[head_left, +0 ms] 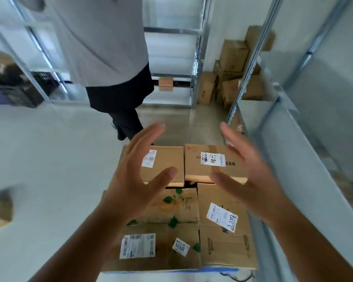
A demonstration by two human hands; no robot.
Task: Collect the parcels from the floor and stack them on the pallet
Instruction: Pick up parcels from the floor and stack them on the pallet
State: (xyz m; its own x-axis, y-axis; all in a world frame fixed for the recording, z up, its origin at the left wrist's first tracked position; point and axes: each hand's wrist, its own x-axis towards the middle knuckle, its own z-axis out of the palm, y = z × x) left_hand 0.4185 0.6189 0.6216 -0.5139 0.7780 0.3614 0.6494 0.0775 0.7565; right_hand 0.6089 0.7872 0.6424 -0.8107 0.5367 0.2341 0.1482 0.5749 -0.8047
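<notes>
Fingers point(149, 135) of both hands spread, empty, above stacked parcels point(214, 161); another person point(110, 58) beyond.

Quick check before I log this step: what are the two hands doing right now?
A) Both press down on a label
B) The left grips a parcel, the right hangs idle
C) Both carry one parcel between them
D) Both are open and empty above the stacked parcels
D: the left hand and right hand hover with fingers spread, holding nothing, above the stacked parcels.
</notes>
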